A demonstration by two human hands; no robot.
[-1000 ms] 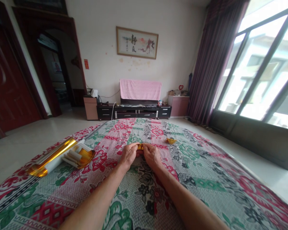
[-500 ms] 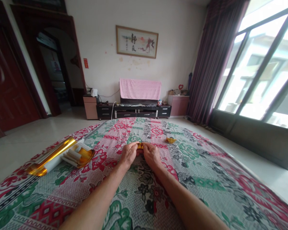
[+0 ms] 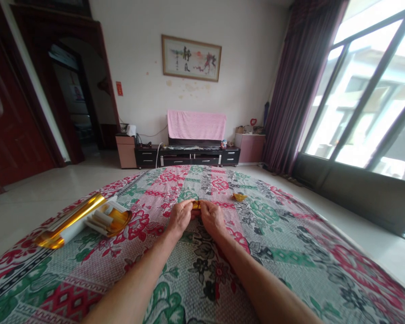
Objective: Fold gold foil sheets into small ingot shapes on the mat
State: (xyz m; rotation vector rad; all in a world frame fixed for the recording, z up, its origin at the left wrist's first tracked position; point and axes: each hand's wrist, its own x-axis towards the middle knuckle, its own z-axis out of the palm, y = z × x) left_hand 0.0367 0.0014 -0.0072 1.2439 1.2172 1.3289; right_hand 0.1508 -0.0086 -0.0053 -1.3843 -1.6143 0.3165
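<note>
Little has moved: left hand (image 3: 179,219) and right hand (image 3: 213,219) still pinch the gold paper (image 3: 196,205), seemingly mid-fold; one folded piece (image 3: 239,196) looks done, sheets (image 3: 77,218) remain.

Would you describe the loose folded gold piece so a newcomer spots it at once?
Find the floral cloth filling the foreground. Beyond the right hand, rightward, lies the folded gold piece. Unlike the gold scrap pinched between that hand and the left hand, and the gold sheets far left, it lies untouched.

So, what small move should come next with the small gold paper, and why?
Probably press the fold flat: the left hand and right hand, resting on the floral patterned cloth, both pinch the small folded gold foil paper.
</note>
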